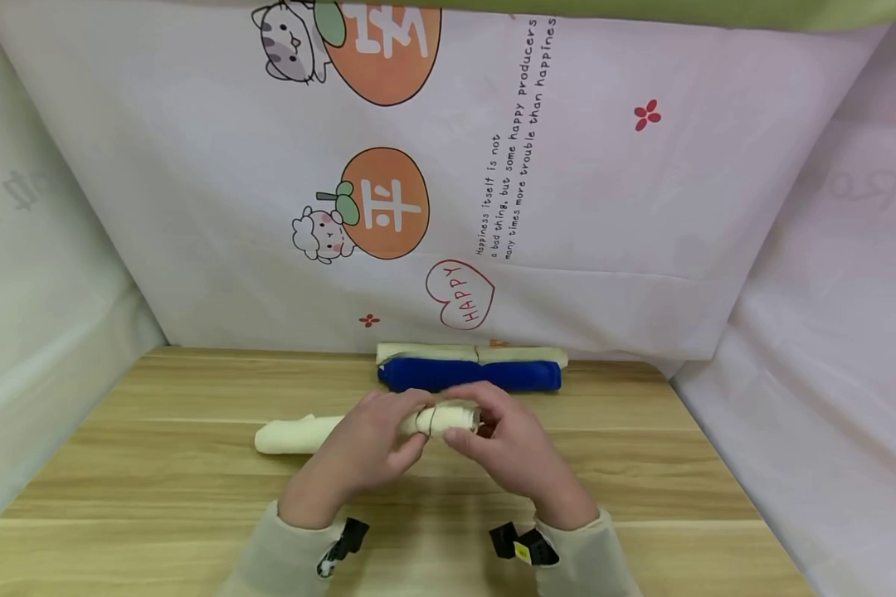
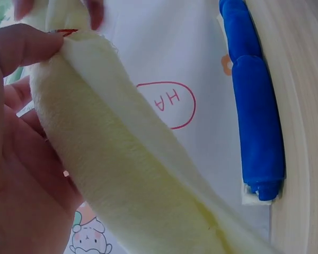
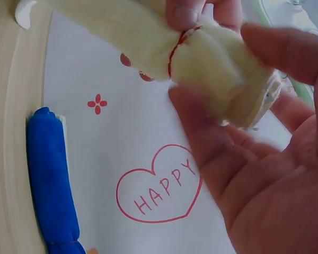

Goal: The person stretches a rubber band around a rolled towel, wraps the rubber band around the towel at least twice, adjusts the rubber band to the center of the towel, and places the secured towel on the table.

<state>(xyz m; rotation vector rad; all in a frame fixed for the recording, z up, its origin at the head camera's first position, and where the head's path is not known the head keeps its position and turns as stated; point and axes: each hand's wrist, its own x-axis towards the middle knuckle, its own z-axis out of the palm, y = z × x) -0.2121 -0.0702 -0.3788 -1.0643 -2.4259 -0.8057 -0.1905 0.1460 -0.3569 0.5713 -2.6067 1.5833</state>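
A cream rolled towel [image 1: 294,436] lies crosswise before me, with a thin dark-red band [image 3: 171,59] looped around it near its right end. My left hand [image 1: 366,439] grips the roll just left of the band, its thumb close to the band in the left wrist view. Around the right end curls my right hand [image 1: 515,444], thumb on the near side and fingers on the far side; some of its fingers are blurred in the right wrist view. The hands cover part of the roll's middle.
Behind the hands a blue roll [image 1: 470,376] lies on the wooden table [image 1: 194,506], against another banded cream roll [image 1: 523,355]. A printed white cloth [image 1: 582,207] hangs at the back, and white cloth walls [image 1: 814,332] stand at both sides.
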